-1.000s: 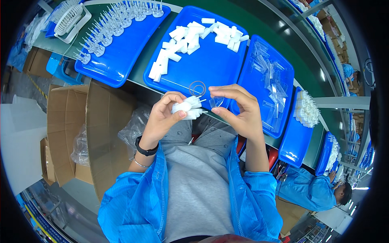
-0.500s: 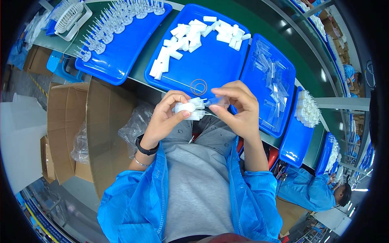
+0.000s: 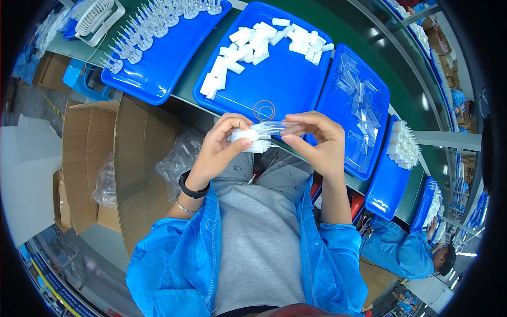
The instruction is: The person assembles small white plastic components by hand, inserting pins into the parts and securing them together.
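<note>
Both hands raised over the lap, just at the near edge of the green work table (image 3: 190, 90). Left hand (image 3: 219, 150) closed around a small bundle of white plastic capped pieces (image 3: 249, 140), thumb and fingers clamped on it. Right hand (image 3: 317, 140) pinches a clear plastic tube (image 3: 274, 127) between thumb and forefinger; fingers together on the tube's right end. The tube's long axis lies roughly level, left to right, its free end pointing toward the bundle and touching or nearly touching it; cannot tell which. So the bundle lies directly left of the right-hand pinch, along the tube's own axis, and the left hand is the nearer one to the joining point. Just beyond the hands: a blue plastic tray (image 3: 296, 84) with loose white pieces and two thin wire rings (image 3: 264, 110). To its right, a second blue tray of clear tubes (image 3: 356, 105).
</note>
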Available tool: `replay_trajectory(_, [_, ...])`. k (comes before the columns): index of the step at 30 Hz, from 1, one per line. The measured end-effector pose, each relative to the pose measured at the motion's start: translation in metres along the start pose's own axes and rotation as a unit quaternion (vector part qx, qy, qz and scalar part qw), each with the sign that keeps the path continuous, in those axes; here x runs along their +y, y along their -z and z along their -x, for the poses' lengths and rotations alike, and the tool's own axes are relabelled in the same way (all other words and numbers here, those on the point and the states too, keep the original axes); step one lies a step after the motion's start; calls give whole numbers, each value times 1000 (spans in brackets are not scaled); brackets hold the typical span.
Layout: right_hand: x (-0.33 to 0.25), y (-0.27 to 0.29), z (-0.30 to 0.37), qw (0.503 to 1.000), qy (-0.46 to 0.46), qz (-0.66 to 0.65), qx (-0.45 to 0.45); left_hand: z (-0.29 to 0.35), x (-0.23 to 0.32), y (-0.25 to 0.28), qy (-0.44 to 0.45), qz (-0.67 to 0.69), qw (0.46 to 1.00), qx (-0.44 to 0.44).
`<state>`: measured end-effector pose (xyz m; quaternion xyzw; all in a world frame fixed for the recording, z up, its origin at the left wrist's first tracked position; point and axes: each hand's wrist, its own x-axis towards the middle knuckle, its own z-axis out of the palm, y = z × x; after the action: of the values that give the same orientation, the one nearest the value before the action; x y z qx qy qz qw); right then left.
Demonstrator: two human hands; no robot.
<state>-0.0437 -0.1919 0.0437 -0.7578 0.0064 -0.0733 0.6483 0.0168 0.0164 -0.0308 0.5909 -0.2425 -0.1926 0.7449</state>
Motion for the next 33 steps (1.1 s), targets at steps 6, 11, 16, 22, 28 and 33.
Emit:
replay_trajectory(6, [1,5,3,997,52,37,34,0,-2,-1,6,19,1000,0])
replay_trajectory(11, [-1,3,5,993,63,100,24,-2,-1,-3,4,19,1000,0])
replay_trajectory(16, [-8,-3,3,988,49,148,2,-1,3,-3,5,15,1000,7])
replay_trajectory(22, [-5,-2,3,991,-30,129,-14,-1,-3,-1,-23,-30,999,8])
replay_trajectory(28, [-6,-5,5,993,-46,112,1,1,-3,-8,0,11,999,37])
replay_trajectory(33, [9,-8,9,998,-28,65,5,-1,1,-7,-30,2,999,39])
